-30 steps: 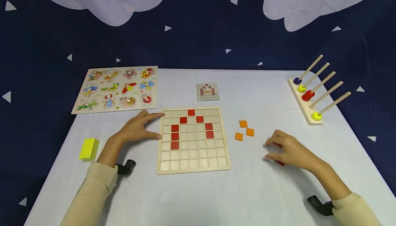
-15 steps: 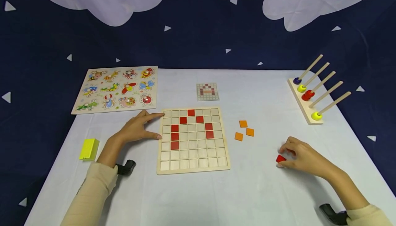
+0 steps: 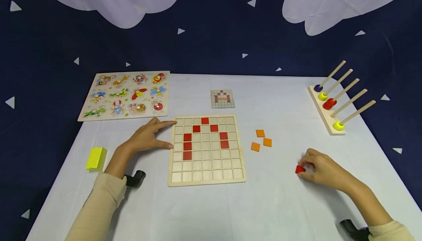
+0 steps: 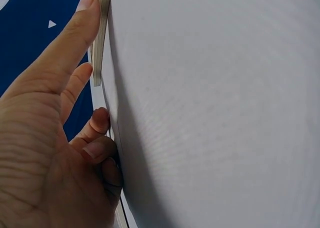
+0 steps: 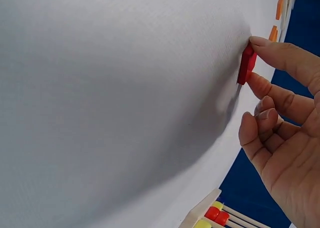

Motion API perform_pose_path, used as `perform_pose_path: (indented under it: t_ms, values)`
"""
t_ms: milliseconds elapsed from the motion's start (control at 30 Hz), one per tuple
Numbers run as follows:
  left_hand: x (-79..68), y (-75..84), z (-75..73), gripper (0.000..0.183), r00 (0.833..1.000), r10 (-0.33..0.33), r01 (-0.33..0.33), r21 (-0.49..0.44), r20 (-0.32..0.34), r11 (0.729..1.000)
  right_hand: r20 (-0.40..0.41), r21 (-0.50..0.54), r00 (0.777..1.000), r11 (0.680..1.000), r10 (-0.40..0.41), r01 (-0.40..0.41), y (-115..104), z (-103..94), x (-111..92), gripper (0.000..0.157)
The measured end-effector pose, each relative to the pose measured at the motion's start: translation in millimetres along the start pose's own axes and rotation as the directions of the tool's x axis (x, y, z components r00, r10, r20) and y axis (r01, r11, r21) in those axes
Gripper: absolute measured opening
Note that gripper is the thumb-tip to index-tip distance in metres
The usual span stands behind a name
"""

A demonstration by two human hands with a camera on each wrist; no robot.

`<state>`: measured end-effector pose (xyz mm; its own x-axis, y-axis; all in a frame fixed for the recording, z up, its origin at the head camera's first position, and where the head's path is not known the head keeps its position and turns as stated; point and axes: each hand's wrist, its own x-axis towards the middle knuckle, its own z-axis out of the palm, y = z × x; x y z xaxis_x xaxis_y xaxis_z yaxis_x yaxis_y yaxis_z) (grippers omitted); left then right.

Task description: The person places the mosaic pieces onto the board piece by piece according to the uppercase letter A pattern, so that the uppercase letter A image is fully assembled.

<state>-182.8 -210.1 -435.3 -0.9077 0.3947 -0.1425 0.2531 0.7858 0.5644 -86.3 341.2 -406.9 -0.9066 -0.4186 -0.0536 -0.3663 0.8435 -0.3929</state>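
Between thumb and index finger, my right hand (image 3: 324, 167) pinches a red square tile (image 3: 300, 169) at the right of the table. In the right wrist view the tile (image 5: 247, 63) is tilted, with one edge at or near the cloth; I cannot tell if it touches. My left hand (image 3: 145, 136) touches the left edge of a wooden grid board (image 3: 206, 182) with straight thumb and index finger. Its other fingers (image 4: 97, 148) are curled in the left wrist view. Several red tiles (image 3: 187, 146) sit in the board's cells, forming an arch.
Three orange tiles (image 3: 260, 133) lie right of the board. A small pattern card (image 3: 222, 105) is behind it. An insect puzzle (image 3: 123, 94) lies back left, a yellow block (image 3: 96, 159) at the left. A peg stand with beads (image 3: 326, 114) stands at the right.
My right hand has moved slightly right and toward me, and its thumb and index finger have closed on the red tile. My left hand and the board have stayed put.
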Motion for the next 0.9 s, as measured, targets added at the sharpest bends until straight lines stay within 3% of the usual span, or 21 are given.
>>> perform_pose_path:
  t_ms: [467, 667, 900]
  values:
    - [1.2, -2.2, 1.7, 0.09, 1.0, 0.0, 0.0, 0.001, 0.003, 1.0, -0.037, -0.041, 0.993, 0.993, -0.113, 0.112, -11.0, 3.2, 10.1, 0.019]
    - [1.0, -1.8, 0.5, 0.09, 1.0, 0.0, 0.0, 0.0, 0.0, 1.0, -0.009, -0.03, 0.993, 0.992, -0.121, 0.121, -24.4, 2.7, 25.3, 0.018]
    - [0.7, -1.8, 0.4, 0.09, 1.0, -0.003, 0.003, 0.002, 0.006, 1.0, 0.006, -0.004, 0.981, 0.981, -0.192, 0.192, -43.8, 4.9, 47.7, 0.019]
